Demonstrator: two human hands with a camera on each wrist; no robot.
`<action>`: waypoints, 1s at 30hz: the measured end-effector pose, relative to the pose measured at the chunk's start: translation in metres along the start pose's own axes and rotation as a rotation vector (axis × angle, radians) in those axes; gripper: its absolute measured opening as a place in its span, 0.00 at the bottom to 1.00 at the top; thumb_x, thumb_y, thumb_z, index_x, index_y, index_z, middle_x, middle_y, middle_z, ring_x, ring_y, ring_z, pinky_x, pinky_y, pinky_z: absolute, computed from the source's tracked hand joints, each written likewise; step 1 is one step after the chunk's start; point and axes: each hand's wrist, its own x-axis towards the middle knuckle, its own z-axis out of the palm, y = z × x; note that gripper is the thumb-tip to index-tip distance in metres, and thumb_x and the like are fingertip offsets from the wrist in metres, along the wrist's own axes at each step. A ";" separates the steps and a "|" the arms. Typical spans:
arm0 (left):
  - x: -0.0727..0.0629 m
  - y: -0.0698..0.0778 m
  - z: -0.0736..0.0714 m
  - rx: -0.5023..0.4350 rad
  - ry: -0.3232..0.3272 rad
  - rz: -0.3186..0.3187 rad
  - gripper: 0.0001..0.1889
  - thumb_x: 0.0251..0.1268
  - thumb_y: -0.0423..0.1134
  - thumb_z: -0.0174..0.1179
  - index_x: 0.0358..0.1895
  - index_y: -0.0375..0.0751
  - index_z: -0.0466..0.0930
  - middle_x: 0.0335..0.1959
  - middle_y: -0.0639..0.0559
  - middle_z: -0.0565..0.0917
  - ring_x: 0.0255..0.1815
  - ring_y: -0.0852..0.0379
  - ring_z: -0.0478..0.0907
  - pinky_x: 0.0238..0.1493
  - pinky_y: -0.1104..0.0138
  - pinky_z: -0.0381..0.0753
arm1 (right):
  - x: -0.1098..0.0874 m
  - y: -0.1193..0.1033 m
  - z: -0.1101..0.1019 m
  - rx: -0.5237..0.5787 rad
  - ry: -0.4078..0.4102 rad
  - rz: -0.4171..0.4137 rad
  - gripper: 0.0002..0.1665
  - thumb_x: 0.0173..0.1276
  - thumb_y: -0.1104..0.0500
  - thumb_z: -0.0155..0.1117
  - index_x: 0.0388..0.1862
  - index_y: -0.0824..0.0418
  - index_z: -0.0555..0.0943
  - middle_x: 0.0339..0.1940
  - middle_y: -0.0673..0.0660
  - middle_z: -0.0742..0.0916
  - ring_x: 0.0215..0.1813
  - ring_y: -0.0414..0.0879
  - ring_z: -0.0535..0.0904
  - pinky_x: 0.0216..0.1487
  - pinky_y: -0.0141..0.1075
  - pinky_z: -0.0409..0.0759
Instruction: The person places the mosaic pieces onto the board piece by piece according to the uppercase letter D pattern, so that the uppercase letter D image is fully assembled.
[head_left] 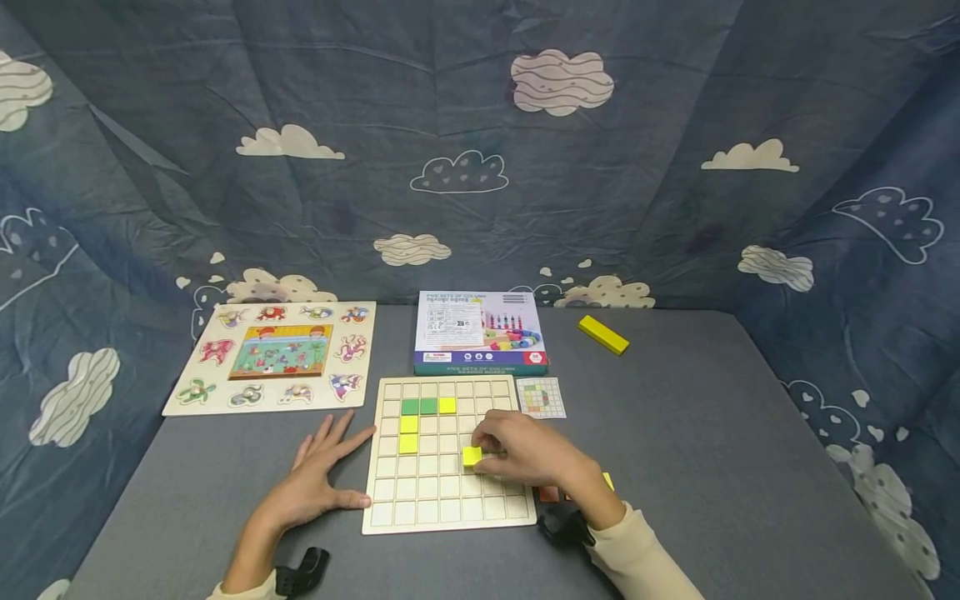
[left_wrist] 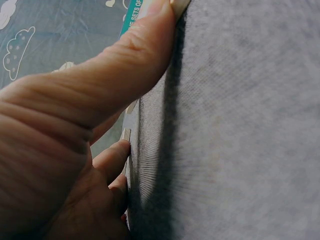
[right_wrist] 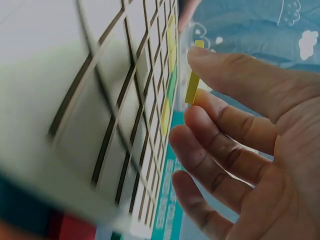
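Note:
A pale wooden grid board lies on the grey table. Two green tiles and a yellow tile form a row in its upper left, with two more yellow tiles running down below the left one. Over the board's middle right, my right hand pinches a yellow square tile between thumb and fingers; the right wrist view shows this tile edge-on, above the grid. My left hand is spread flat at the board's left edge, thumb and index fingertips right at the rim.
Right of the board lies a small printed pattern card. Orange tiles are partly hidden beneath my right forearm. A boxed bead set stands behind the board, an animal puzzle board back left, a yellow bar back right.

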 end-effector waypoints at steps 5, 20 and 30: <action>0.001 0.001 0.000 0.000 -0.007 -0.005 0.54 0.37 0.51 0.80 0.76 0.49 0.66 0.82 0.32 0.45 0.80 0.28 0.28 0.71 0.32 0.25 | 0.011 -0.013 0.007 -0.042 0.020 -0.043 0.14 0.62 0.49 0.75 0.42 0.55 0.86 0.33 0.45 0.80 0.33 0.36 0.71 0.35 0.27 0.73; -0.002 0.001 0.000 0.006 0.012 0.021 0.53 0.39 0.52 0.79 0.75 0.47 0.67 0.81 0.32 0.46 0.80 0.26 0.30 0.71 0.31 0.27 | 0.042 -0.051 0.034 -0.160 0.124 -0.001 0.15 0.62 0.48 0.74 0.44 0.54 0.87 0.36 0.45 0.85 0.35 0.35 0.76 0.36 0.29 0.77; -0.002 0.001 0.000 0.013 0.012 0.027 0.53 0.39 0.52 0.79 0.75 0.47 0.67 0.81 0.32 0.46 0.80 0.25 0.30 0.71 0.31 0.28 | 0.053 -0.063 0.047 -0.204 0.155 0.016 0.16 0.59 0.49 0.76 0.43 0.54 0.88 0.36 0.47 0.85 0.34 0.36 0.78 0.34 0.29 0.78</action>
